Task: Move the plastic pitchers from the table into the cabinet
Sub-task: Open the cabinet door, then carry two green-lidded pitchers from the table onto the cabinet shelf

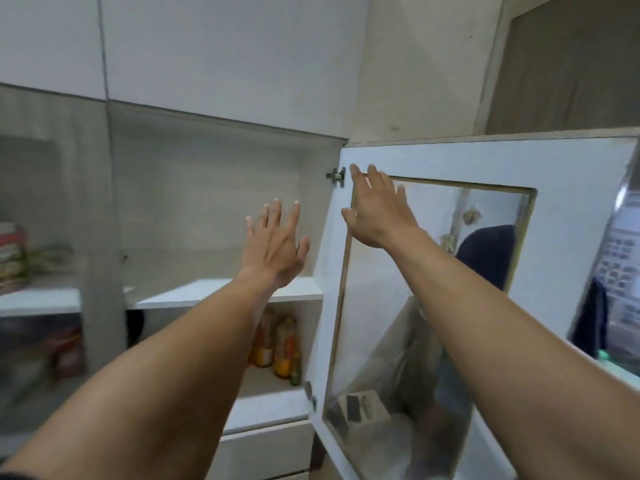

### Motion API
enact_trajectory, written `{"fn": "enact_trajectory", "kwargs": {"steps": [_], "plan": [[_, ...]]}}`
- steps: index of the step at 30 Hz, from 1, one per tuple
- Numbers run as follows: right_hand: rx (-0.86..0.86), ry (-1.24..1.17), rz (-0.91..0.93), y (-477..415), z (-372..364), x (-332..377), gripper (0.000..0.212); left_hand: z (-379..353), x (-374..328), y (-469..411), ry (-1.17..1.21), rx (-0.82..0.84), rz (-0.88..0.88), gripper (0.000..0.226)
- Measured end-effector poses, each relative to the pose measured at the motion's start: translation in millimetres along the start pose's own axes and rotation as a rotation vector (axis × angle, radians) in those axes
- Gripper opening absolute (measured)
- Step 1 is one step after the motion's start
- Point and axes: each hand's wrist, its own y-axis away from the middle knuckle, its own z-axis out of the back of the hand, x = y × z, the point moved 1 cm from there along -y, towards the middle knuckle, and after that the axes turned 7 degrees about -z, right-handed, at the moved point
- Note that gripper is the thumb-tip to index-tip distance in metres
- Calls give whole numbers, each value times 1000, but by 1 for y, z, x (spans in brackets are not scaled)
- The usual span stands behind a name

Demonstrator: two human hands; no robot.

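No pitcher and no table appear in the head view. The cabinet [214,188] is open, and its upper shelf [180,294] is white and bare. My left hand [277,242] is raised in front of that upper compartment, fingers spread, holding nothing. My right hand [375,207] reaches up to the inner face of the open door [571,188], near its top hinge [336,175]. Its fingers are spread flat over the white frame and the corner of the glass pane. Neither hand grips anything.
Several bottles [278,344] stand on the lower shelf behind my left forearm. At the left, a closed glass door [45,237] shows packets and jars behind it. The open door swings out to the right and takes up that side. White upper cabinet fronts [225,53] hang above.
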Motion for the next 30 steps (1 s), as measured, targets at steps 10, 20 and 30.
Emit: {"fn": "enact_trajectory", "kwargs": {"steps": [10, 20, 30], "plan": [[122, -265, 219, -22, -82, 212, 78, 62, 209, 77, -231, 23, 242, 70], [229, -484, 472, 8, -131, 448, 76, 137, 388, 199, -415, 39, 538, 69], [382, -650, 757, 66, -194, 654, 74, 173, 517, 338, -519, 50, 899, 67]]}}
